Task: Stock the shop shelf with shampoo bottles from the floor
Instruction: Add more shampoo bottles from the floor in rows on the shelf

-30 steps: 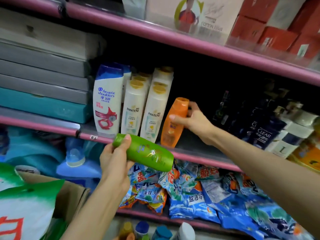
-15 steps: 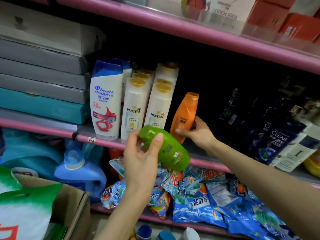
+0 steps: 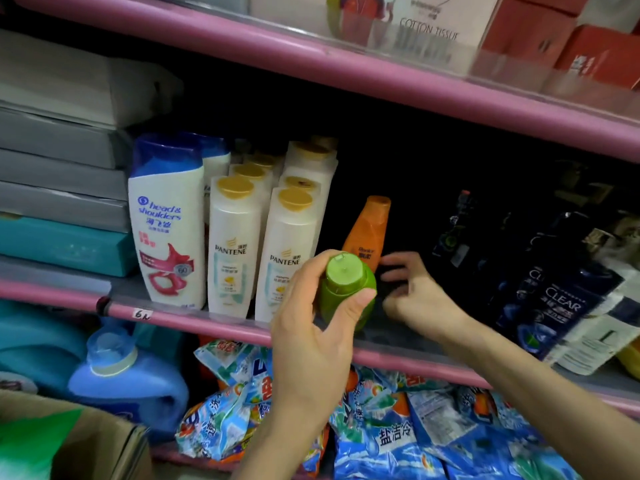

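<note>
Left hand (image 3: 311, 344) around green bottle (image 3: 346, 292); right hand (image 3: 415, 292) loosely spread, perhaps fingertips on orange bottle (image 3: 369, 233).

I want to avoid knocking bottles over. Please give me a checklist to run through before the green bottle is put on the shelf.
1. Left hand holds the green bottle firmly, fingers around its neck: ok.
2. Free place on the shelf in front of the orange bottle: ok.
3. Orange bottle stands upright by itself: leans slightly, cannot tell.
4. Right hand out of the bottle's way: not ok, it sits in the gap.
5. Pantene bottles upright beside the gap: ok.
</note>
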`<action>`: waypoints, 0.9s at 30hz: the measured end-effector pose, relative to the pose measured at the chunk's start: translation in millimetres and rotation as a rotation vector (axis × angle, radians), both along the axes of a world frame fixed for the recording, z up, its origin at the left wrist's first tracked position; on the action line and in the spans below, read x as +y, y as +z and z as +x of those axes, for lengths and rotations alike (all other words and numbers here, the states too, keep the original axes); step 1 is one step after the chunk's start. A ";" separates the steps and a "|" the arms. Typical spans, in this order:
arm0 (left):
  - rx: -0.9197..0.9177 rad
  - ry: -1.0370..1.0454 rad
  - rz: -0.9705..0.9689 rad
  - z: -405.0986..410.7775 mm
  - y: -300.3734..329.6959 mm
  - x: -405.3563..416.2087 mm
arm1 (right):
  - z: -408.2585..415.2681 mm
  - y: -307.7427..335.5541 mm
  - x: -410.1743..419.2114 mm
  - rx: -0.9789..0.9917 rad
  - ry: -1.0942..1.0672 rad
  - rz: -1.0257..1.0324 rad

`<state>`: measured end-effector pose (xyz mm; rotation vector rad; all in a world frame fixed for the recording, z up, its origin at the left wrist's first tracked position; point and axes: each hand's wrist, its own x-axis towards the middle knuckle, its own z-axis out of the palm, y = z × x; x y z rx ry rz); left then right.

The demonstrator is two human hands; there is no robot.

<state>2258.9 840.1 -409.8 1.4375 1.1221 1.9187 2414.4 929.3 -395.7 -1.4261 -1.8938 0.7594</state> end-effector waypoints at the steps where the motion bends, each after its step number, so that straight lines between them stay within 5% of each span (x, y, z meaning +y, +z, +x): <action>1: 0.031 0.005 -0.009 -0.4 -0.1 2.2 | 1.0 5.0 -15.0 -0.039 0.174 -0.045; 4: 0.069 0.006 -0.050 0.5 -2.3 8.8 | -8.4 6.8 -40.6 -0.109 0.404 -0.033; 10: 0.190 0.054 -0.151 8.1 -16.0 20.5 | -21.6 -16.6 -24.9 0.037 0.198 0.136; 18: 0.437 0.215 -0.300 28.3 -40.7 22.7 | -4.9 -20.5 -12.8 0.110 0.315 -0.096; 23: 0.581 0.313 -0.403 36.0 -43.8 21.8 | 13.1 -22.9 20.7 0.170 -0.111 -0.003; 27: 0.665 0.424 -0.471 41.9 -44.4 30.9 | 0.1 -27.8 51.6 0.179 0.020 -0.127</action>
